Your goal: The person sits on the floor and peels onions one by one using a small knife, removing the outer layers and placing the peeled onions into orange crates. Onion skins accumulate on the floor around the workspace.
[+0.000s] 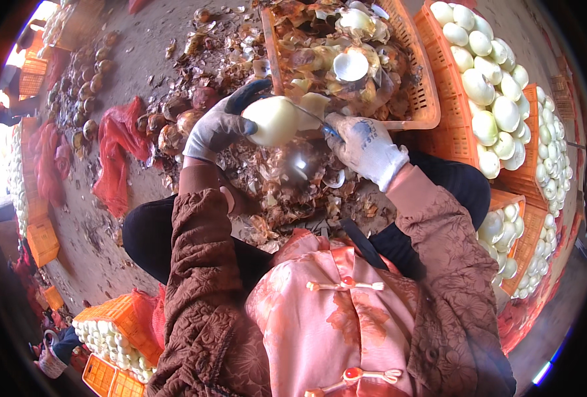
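Note:
A pale peeled onion (272,121) rests in my left hand (224,119), which wears a grey-white glove with dark fingertips. My right hand (365,144), gloved in white with blue print, is shut on a small knife (329,130) with a blue handle. Its thin blade reaches to the onion's right side, where a pale onion layer (314,110) hangs. Just beyond both hands stands an orange plastic crate (425,111) holding onion skins and pale onion pieces. Unpeeled onions (171,139) lie on the floor left of my left hand.
Crates of peeled onions (494,92) stand at the right. Onion skins (283,198) litter the floor between my knees. A red mesh bag (117,154) lies to the left. More crates (42,240) line the far left, and a person (57,347) is at the lower left.

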A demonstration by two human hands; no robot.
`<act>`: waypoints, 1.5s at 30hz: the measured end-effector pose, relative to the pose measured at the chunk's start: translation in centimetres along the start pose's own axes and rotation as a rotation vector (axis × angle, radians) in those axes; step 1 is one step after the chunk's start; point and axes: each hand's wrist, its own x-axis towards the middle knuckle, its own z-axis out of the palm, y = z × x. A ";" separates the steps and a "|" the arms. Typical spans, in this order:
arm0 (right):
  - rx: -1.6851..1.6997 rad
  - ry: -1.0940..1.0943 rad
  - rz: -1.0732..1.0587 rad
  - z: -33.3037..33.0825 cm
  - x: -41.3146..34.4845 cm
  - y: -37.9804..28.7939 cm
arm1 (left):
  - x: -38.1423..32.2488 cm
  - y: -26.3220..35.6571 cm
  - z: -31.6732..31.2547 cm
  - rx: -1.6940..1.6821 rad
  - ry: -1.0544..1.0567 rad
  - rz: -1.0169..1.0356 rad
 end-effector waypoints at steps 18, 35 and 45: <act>0.138 -0.077 0.256 -0.7 -2.6 -3.1 | -0.2 -2.0 10.2 0.368 0.842 0.123; 0.270 -0.011 0.455 0.6 -2.1 -4.5 | -0.5 -3.6 11.2 1.048 0.982 0.282; 0.375 -0.088 0.416 1.2 -0.7 -1.5 | 0.3 -2.0 11.0 0.421 0.830 0.346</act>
